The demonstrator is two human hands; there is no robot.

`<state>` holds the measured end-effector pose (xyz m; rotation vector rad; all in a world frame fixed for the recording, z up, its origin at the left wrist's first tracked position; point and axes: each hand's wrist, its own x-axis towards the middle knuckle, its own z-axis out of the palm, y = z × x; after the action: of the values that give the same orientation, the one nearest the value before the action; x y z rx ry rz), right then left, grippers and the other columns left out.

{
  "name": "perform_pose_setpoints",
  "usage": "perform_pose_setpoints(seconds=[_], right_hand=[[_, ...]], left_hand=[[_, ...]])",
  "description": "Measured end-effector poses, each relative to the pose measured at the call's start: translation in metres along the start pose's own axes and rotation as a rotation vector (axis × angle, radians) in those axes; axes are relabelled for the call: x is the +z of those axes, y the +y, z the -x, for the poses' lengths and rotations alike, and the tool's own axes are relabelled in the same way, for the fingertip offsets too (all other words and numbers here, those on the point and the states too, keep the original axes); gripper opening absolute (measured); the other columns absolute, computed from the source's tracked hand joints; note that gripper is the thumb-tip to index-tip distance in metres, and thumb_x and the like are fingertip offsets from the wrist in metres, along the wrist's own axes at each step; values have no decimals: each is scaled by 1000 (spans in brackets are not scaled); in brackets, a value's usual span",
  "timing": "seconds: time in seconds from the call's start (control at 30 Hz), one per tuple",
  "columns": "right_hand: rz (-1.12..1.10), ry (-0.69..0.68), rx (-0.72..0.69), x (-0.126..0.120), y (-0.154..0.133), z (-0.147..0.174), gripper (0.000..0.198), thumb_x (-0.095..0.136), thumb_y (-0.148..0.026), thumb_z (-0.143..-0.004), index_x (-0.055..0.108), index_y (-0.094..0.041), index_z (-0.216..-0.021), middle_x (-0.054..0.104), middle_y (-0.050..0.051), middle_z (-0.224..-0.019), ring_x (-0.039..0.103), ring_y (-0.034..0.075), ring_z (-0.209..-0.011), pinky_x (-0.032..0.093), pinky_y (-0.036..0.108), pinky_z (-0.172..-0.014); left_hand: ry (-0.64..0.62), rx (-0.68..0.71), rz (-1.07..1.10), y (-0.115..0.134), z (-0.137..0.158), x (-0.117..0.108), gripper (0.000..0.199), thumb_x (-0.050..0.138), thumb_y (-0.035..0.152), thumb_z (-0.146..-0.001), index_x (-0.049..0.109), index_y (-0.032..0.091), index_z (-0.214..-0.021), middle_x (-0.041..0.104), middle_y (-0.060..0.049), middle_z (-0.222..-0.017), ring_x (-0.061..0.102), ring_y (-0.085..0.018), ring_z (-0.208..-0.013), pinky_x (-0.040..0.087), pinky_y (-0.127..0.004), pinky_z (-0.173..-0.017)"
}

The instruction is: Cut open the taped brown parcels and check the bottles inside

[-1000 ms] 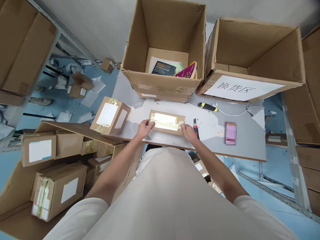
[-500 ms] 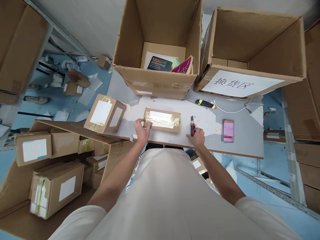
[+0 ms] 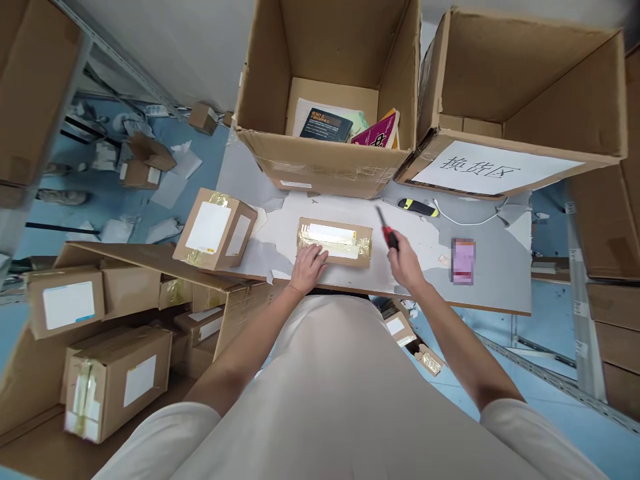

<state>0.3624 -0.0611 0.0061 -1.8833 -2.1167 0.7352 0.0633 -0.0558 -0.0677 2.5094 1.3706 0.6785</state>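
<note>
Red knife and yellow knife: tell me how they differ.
The red knife is in the right hand; the yellow knife lies on the table. A grey blade sticks out of the red knife; none shows on the yellow knife. Both are partly black.

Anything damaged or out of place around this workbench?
Yes: the grey and white tabletop looks damaged, its surface torn into ragged-edged patches. To its left, white paper sheets and an opened brown cardboard box lie scattered on the blue floor, like litter.

My head camera is facing forward and steeply down. It is viewing the worktable [image 3: 500, 267] from close above.
</note>
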Motion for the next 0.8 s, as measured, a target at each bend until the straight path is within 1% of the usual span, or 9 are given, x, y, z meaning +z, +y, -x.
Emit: perform_pose_setpoints(seconds=[0.07,0.13,0.2,0.27,0.37,0.43,0.6,0.8], right_hand=[[82,-149,-174,-12,-34,-16,56,28,-26,-94,15,-26,-149,52,11,-127,56,23,-104,47,35,-81],[226,-309,-307,-16,-64,-34,57,30,-23,-95,16,-33,-149,55,9,-122,59,22,-98,47,30,-73],[366,-414,-380,-14,-85,-50,61,30,-16,-94,13,-37,-149,56,8,-119,61,21,-94,46,28,-71],[463,-471,-404,-9,-96,-61,65,30,-12,-93,10,-39,-149,56,9,-118,62,21,-93,45,28,-71],[539,-512,-402,-5,-104,-70,67,30,-11,-93,7,-39,-150,56,10,-118,62,22,-95,45,30,-72],[570,-527,-405,-5,-108,-73,67,29,-11,-93,6,-39,-150,55,11,-118,62,23,-95,46,30,-72],[645,-520,-390,-8,-117,-80,65,28,-12,-94,8,-39,-149,55,12,-117,62,23,-92,46,31,-70],[660,-545,-484,-9,-108,-84,67,29,-11,-92,7,-37,-150,55,11,-119,62,23,-94,46,30,-70]], left_hand=[[-33,10,-13,0,0,-2,32,51,31,-90,57,19,-118,59,-15,-122,48,-29,-124,41,-49,-101],[-64,22,-24,0,-1,-4,34,51,32,-90,55,18,-121,57,-15,-125,47,-30,-126,40,-50,-102],[-92,37,-29,1,-3,-7,37,51,31,-90,54,17,-123,56,-16,-128,45,-31,-128,39,-51,-103],[-122,42,-24,1,-5,-9,38,50,31,-90,52,17,-125,54,-17,-130,44,-31,-129,38,-52,-103],[-151,48,-6,-1,-7,-11,39,49,31,-90,50,18,-127,54,-17,-130,44,-31,-128,40,-52,-102],[-147,58,-1,-3,-8,-11,39,48,31,-90,50,17,-126,55,-17,-128,45,-31,-127,41,-51,-101],[-129,66,-2,-7,-12,-7,38,50,33,-89,54,16,-123,57,-17,-125,50,-31,-121,42,-51,-98],[-145,59,27,-6,-12,-6,42,53,34,-87,52,18,-125,56,-16,-126,47,-31,-124,41,-50,-99]])
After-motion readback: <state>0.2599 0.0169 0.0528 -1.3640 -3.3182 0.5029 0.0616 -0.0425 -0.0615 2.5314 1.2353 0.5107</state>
